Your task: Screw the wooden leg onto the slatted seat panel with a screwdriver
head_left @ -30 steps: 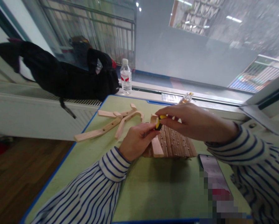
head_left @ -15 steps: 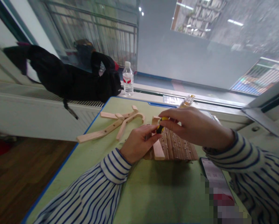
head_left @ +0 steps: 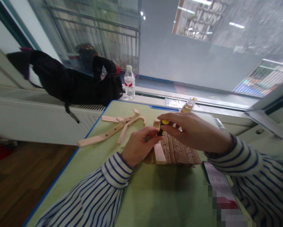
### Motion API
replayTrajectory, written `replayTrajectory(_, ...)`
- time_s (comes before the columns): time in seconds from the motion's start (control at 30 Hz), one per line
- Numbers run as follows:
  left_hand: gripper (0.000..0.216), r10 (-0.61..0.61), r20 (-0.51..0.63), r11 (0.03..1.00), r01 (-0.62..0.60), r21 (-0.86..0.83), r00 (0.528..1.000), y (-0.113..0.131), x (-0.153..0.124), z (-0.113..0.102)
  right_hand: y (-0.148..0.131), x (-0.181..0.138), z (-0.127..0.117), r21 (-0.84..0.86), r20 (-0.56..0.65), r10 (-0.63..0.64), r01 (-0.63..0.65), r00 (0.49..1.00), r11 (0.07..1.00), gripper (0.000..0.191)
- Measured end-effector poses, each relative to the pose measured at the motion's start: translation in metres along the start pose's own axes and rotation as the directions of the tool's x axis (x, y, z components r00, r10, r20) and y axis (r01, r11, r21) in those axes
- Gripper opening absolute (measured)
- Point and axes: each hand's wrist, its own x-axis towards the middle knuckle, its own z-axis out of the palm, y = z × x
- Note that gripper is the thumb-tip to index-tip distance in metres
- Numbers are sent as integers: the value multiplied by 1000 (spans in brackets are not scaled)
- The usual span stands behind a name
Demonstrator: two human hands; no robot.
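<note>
My right hand (head_left: 191, 130) pinches a short screwdriver (head_left: 164, 126) with a yellow and black handle, thumb and forefinger closed around it. Just left of it is my left hand (head_left: 140, 143), its thumb and forefinger pinched together at the handle's lower end. What lies between those left fingertips is hidden. Beneath both hands, a pale wooden piece (head_left: 159, 153) rests on a brown ridged block (head_left: 179, 148) dotted with small metal bits. The tool's tip is out of sight. More pale wooden pieces, one of them an angled wooden arm (head_left: 106, 135) with dark holes, lie crossed to the left.
The green tabletop (head_left: 141, 195) has a blue edge. A phone (head_left: 218, 179) lies by my right sleeve. Behind my right hand is a clear bottle with amber contents (head_left: 188, 105). A water bottle (head_left: 129, 83) and a black bag (head_left: 72, 82) sit along the window ledge.
My right hand's fingers have shifted slightly on the screwdriver handle, and the wrist has moved a little left. My left hand stays in place. The whole view has dropped slightly.
</note>
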Motion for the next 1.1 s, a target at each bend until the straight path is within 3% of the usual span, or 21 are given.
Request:
replayTrajectory(0.63,25,36,130,998,-42,47,991,2,1,-7,-7,3,2,-46,-10,80,-81,997,996,26)
replayTrajectory(0.93,62,118,343,981,-162,105,932,-6,0,-29,0,0,13,30,-57,61,-59,997,998,33)
replayTrajectory(1.1,78,103,483,978,-176,109,869,-6,0,-30,7,-1,23,106,-53,67,-61,996,992,35)
